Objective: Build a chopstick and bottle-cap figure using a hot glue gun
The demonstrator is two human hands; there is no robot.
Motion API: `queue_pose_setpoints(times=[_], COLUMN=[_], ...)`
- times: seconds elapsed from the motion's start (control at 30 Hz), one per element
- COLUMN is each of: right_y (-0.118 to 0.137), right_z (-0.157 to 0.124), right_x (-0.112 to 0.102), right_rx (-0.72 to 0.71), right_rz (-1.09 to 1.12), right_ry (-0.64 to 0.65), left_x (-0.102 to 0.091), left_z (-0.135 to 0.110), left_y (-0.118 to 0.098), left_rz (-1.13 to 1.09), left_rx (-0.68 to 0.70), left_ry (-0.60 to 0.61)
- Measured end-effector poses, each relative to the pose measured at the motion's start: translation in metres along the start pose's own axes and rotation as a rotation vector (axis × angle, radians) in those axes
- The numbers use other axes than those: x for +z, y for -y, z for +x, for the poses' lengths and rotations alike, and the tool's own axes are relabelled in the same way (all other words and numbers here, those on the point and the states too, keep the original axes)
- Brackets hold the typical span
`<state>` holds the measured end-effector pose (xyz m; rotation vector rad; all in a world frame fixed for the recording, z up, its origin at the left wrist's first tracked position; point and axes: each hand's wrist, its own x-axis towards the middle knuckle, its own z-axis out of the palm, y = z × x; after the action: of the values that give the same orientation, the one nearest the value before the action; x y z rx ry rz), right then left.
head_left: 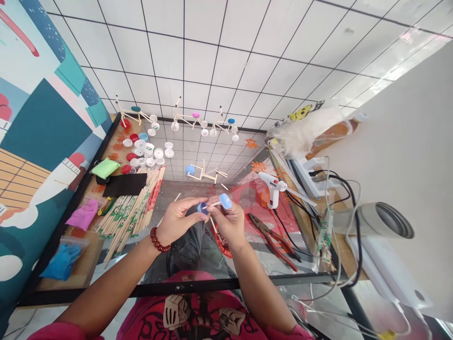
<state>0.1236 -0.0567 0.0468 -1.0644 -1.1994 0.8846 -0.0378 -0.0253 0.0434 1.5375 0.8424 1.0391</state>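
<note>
Both hands grasp a part-built stick model: left hand [180, 218] pinches a blue cap [202, 207], right hand [230, 218] its stick [214, 204]. Finished models [203, 123] stand at twelve o'clock — loose sticks [136, 210] remain at nine.

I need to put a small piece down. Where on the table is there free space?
Bare glass lies between the chopsticks and the stick model, and at the near edge below the pliers. The left side, with caps and clay, is crowded; so is the right, with glue gun and cables.

Bare forearms; dark red bead bracelet [157, 240] on left wrist; pink printed shirt [198, 314].
</note>
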Motion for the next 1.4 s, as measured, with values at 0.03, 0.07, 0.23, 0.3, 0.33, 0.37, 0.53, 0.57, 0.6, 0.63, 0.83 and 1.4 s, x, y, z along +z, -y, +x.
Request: queue_pose_setpoints(times=[0.03,0.07,0.23,0.3,0.33,0.37,0.53,0.57,0.6,0.63,0.83,1.4], right_y=[0.001,0.002,0.003,0.002,0.001,0.001,-0.004,-0.005,-0.005,-0.006,-0.007,-0.010], right_z=[0.000,0.000,-0.002,-0.003,-0.004,-0.004,-0.005,-0.004,-0.004,-0.004,-0.005,-0.011], right_x=[0.000,0.000,0.002,0.004,0.005,0.005,0.006,0.006,0.006,0.005,0.008,0.022], right_rx=[-0.009,-0.016,-0.019,-0.014,-0.014,-0.015,-0.049,-0.057,-0.064,-0.068,-0.049,0.031], right_rz=[0.006,0.013,-0.004,-0.015,-0.013,-0.010,-0.006,-0.005,-0.004,-0.005,-0.003,0.131], right_ry=[0.000,0.000,-0.027,-0.035,-0.036,-0.037,-0.058,-0.056,-0.053,-0.048,-0.025,-0.112], left_x=[0.000,0.001,0.004,0.005,0.006,0.006,0.009,0.009,0.009,0.009,0.008,0.016], left_z=[0.000,0.000,-0.004,-0.006,-0.007,-0.008,-0.009,-0.009,-0.008,-0.008,-0.007,-0.008], left_y=[-0.001,-0.002,-0.001,0.001,0.002,0.003,0.003,0.003,0.003,0.003,0.006,0.002], left_rz=[0.001,0.001,0.006,0.030,0.043,0.054,0.053,0.041,0.033,0.033,0.153,-0.061], left_rx=[0.001,-0.003,-0.004,0.025,0.038,0.050,0.059,0.046,0.033,0.025,0.126,-0.033], left_ry=[0.013,0.024,-0.047,-0.091,-0.103,-0.111,-0.154,-0.153,-0.145,-0.134,-0.138,-0.193])
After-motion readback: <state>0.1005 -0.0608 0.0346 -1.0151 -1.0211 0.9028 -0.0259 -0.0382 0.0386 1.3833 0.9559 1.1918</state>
